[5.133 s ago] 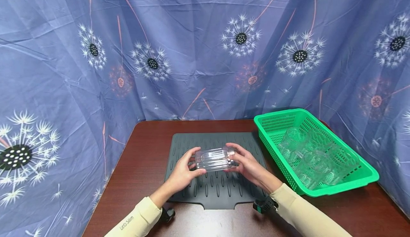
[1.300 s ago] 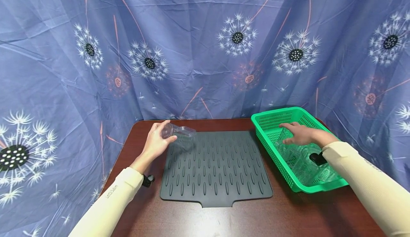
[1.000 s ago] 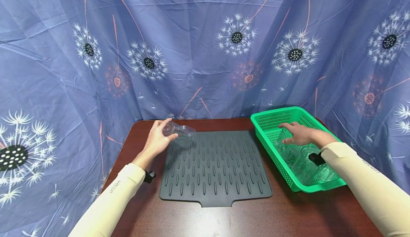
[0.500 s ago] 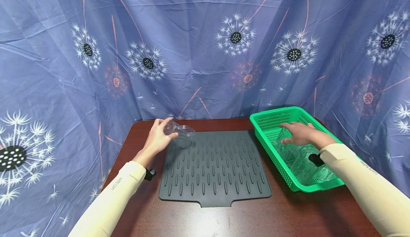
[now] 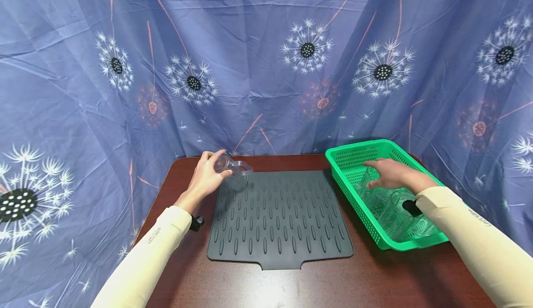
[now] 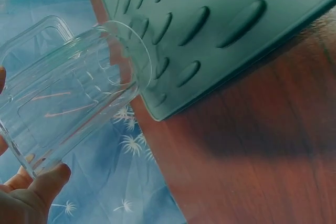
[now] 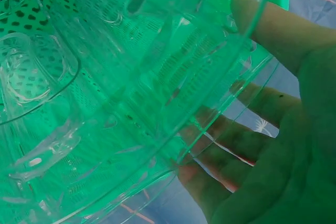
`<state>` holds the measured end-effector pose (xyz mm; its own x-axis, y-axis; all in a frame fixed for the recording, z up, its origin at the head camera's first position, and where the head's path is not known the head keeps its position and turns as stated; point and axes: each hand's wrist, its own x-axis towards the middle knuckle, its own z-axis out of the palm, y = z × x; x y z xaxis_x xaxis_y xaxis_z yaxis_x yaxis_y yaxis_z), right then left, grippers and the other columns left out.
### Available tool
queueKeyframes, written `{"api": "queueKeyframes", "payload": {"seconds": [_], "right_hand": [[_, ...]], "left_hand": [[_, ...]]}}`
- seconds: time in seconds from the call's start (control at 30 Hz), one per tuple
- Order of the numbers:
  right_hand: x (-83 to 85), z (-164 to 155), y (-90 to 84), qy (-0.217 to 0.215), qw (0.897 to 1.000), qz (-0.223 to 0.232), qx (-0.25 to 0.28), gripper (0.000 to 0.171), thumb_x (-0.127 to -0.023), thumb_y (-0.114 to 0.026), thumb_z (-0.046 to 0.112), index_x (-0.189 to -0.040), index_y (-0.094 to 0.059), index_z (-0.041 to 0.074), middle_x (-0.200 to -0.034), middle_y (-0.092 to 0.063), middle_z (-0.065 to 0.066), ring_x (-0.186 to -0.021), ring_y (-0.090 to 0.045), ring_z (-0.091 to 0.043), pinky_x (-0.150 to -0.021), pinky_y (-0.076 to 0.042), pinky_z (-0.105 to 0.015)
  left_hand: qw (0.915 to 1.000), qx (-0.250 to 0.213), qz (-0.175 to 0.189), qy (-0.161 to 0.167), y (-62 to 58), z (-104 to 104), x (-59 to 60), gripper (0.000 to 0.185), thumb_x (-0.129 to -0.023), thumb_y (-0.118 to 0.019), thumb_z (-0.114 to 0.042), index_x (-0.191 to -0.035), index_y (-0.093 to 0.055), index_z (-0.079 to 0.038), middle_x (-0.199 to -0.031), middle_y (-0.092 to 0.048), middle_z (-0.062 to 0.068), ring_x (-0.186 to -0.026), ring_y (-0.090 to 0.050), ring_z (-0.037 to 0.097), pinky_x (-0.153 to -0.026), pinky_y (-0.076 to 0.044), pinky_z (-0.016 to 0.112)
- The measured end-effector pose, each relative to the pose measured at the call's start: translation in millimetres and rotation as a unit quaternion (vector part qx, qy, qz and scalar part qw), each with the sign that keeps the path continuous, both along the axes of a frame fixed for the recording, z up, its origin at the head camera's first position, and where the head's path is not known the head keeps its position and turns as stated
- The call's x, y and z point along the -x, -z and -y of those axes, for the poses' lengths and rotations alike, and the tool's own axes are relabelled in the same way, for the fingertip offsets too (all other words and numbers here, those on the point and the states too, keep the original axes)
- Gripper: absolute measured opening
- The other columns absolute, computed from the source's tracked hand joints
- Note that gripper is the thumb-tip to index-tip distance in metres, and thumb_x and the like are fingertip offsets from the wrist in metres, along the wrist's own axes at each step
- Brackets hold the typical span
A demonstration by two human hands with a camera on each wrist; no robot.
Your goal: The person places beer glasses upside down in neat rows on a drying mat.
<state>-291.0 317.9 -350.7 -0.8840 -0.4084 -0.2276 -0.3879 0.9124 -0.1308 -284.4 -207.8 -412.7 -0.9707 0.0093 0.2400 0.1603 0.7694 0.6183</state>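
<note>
Clear glass mug, tilted over the far left corner of the grey mat, is gripped by the left hand, while the right hand clasps another glass inside the green basket right of the mat.

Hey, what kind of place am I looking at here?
Probably a staged tabletop workspace, not a real kitchen: a dandelion-print cloth backdrop walls in a wooden table with a grey drying mat and a green basket of clear glasses.

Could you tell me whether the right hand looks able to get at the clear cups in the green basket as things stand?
Probably yes: the right hand is already inside the open-topped green basket, its fingers round a clear cup, nothing covering them.
</note>
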Motion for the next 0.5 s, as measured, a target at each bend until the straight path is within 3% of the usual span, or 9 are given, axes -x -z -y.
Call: {"api": "queueKeyframes", "payload": {"seconds": [0.5], "right_hand": [[2.0, 2, 0.2, -0.010, 1.000, -0.002, 0.016, 0.081, -0.085, -0.080, 0.034, -0.145, -0.046, -0.007, -0.138, -0.046, -0.043, -0.126, -0.046, -0.060, -0.096, -0.044, -0.065]], "left_hand": [[0.9989, 0.042, 0.017, 0.016, -5.1, -4, 14.3, 0.071, -0.088, -0.077, -0.030, -0.152, -0.047, -0.021, -0.138, -0.045, 0.016, -0.130, -0.046, 0.040, -0.103, -0.042, 0.054]]}}
